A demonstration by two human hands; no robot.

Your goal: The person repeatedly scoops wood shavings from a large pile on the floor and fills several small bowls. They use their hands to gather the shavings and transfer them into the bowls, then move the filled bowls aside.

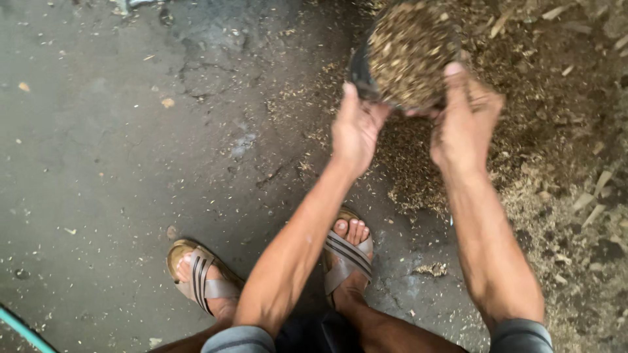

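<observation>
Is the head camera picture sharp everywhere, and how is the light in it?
Head view: soft, even light, no glare and no hard shadows; the left hand, the right hand and the dark bowl heaped with chaff look slightly smeared, as does the loose pile; the sandals and the concrete floor are sharper.

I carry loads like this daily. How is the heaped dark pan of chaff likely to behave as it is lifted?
The pan probably sheds easily: loose chaff is heaped above its rim. It seems light for its bulk, being dry flakes. The left hand and right hand grip opposite edges, so it may tip if one slips.
</observation>
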